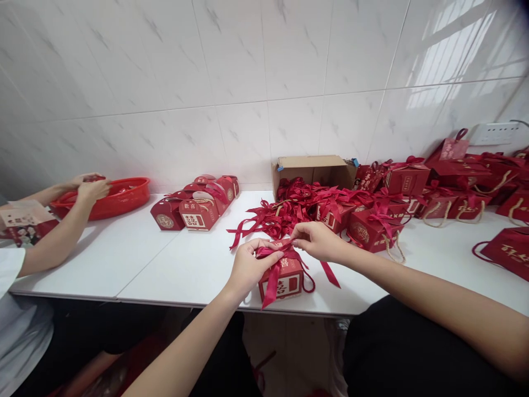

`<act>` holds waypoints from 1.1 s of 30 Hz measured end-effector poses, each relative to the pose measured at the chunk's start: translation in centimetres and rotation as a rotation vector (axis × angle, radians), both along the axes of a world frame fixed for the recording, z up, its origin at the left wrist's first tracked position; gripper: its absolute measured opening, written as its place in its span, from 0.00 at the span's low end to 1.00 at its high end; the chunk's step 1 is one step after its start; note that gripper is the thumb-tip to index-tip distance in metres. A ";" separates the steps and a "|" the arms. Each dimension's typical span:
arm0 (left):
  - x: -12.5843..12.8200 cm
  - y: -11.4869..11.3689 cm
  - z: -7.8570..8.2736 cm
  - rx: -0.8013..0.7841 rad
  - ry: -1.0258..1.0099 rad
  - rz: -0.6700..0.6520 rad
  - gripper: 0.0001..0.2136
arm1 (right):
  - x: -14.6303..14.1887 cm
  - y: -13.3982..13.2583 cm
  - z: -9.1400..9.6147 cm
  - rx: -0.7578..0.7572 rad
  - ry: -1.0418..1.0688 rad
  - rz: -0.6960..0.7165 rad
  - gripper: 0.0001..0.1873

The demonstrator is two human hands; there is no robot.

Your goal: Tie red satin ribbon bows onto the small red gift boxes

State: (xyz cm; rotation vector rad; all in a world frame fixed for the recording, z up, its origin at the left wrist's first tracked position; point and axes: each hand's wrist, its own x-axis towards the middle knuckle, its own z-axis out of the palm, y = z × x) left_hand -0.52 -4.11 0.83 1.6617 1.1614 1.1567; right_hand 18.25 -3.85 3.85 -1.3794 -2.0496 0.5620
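A small red gift box [285, 275] with a white and gold character panel stands at the table's front edge, a dark red cord handle looped at its right side. Across its top runs a red satin ribbon [270, 286], one tail hanging down the front. My left hand [252, 267] pinches the ribbon at the box's upper left, thumb lying over it. At the top right of the box, the fingertips of my right hand [314, 241] are pressed together on the ribbon. Another ribbon tail lies on the table to the right of the box.
Behind the box is a heap of red ribbons [273, 218] before an open cardboard box [314, 161]. Ribboned gift boxes [374, 229] crowd the right. More red boxes [198, 215] stand left of centre. A co-worker's hands [93, 187] are above a red basin [128, 197] at far left.
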 end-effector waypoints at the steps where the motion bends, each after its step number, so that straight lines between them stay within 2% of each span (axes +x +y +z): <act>1: 0.1 0.0 -0.1 0.014 0.004 0.005 0.10 | -0.1 -0.1 0.0 -0.017 -0.014 -0.012 0.05; 5: 0.4 0.2 -0.6 0.098 0.049 0.047 0.09 | -0.5 -0.6 0.0 -0.135 -0.062 -0.025 0.06; 8: 0.5 0.4 -1.0 0.130 0.086 0.086 0.09 | -0.8 -0.6 -0.5 -0.143 -0.075 -0.034 0.06; 14: 0.6 0.5 -1.2 0.116 0.085 0.118 0.10 | -1.0 0.0 -1.5 -0.027 -0.099 -0.044 0.06; 20: 0.6 0.6 -1.4 0.129 0.005 0.109 0.10 | -1.2 -1.1 0.1 0.177 -0.487 -0.098 0.09; 22: 0.7 0.7 -1.7 0.126 -0.045 0.105 0.10 | -1.4 -1.5 0.5 0.234 -0.552 -0.100 0.09; 26: 0.5 0.9 -1.9 0.100 -0.091 0.058 0.11 | -1.4 -1.9 0.7 0.218 -0.568 -0.079 0.08; 30: 0.0 0.8 -1.4 0.055 -0.103 -0.049 0.12 | -1.3 -1.7 0.5 0.188 -0.536 -0.070 0.08; 33: -0.3 0.6 -1.0 0.023 -0.142 -0.080 0.11 | -1.2 -1.6 0.4 0.187 -0.458 -0.054 0.06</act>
